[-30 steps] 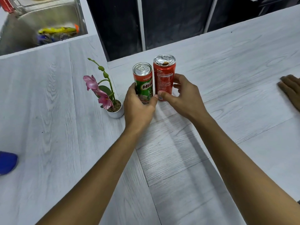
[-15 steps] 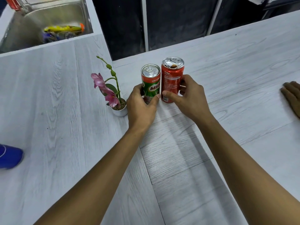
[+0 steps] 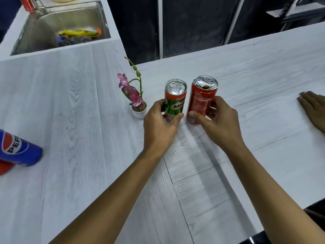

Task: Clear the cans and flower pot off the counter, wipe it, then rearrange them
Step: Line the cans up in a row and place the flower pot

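Note:
A green Milo can (image 3: pixel 174 101) stands on the white wood-grain counter (image 3: pixel 79 120), and my left hand (image 3: pixel 161 127) grips its lower half. Just to its right a red cola can (image 3: pixel 201 99) with an opened top tilts slightly, held low by my right hand (image 3: pixel 218 124). The two cans stand a small gap apart. Left of the Milo can sits a small white flower pot (image 3: pixel 139 112) with a pink orchid, untouched. A blue Pepsi can (image 3: pixel 16 148) lies at the far left edge, with something red under it.
A steel sink (image 3: pixel 58 20) with yellow and blue items inside is set into the counter at the back left. Another person's hand (image 3: pixel 314 110) rests flat on the counter at the right edge. A dark gap lies behind the counter corner.
The two cans have drawn slightly apart, and the red one now tilts. The view shifted, which brings the Pepsi can further into sight at the left.

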The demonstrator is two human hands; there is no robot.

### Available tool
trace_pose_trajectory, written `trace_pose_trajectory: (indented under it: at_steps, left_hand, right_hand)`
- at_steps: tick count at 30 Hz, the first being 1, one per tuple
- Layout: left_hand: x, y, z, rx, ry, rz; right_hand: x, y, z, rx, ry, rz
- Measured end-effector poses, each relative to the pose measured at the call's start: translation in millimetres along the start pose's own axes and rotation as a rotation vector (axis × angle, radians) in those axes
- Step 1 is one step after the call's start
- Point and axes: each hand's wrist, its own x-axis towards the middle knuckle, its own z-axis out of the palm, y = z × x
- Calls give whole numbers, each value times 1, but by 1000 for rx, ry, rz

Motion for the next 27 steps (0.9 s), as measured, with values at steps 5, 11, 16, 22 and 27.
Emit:
trace_pose_trajectory:
  at_steps: [5,11,16,22,27]
  left_hand:
    - [-31,-5,-26,-14,-15,-14]
    - [-66,-18,-69,-51,-8,-39]
    - [-88,-29,-112,-47,7,-44]
    - [-105,-45,-162,-31,39,-67]
    - [-108,-60,-200,-3,89,-120]
  right_hand:
    - [-35,-10,0,-1,9,-3]
    - [-78,-28,12,11,-1,9]
    - [-112,-50,30,29,-23,-7]
    - [-141,-80,65,56,-58,-16]
    - [-153,-107,100,63,-82,-51]
